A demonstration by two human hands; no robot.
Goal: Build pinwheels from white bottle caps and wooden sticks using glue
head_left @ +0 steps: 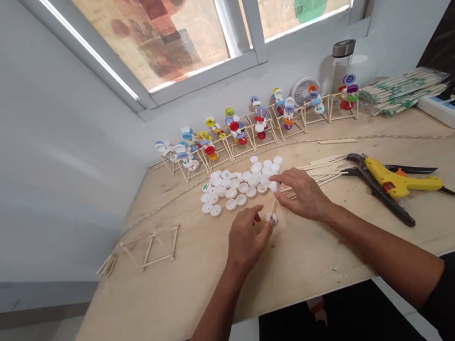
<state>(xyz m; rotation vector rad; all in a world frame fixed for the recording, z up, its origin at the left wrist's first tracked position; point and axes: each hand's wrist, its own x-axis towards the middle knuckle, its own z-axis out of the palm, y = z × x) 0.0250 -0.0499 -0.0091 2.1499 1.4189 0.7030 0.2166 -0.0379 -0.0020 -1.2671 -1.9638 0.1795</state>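
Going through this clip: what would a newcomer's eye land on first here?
A row of stick frames hung with coloured bottle caps stands out along the back of the wooden table. Nearer, a heap of white bottle caps lies mid-table beside the left hand and right hand. A yellow glue gun lies to the right.

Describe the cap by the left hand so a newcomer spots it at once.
On the wooden bench, find the heap of white bottle caps. Outside it, by the left hand, one white cap stands apart: a wooden stick rises from it.
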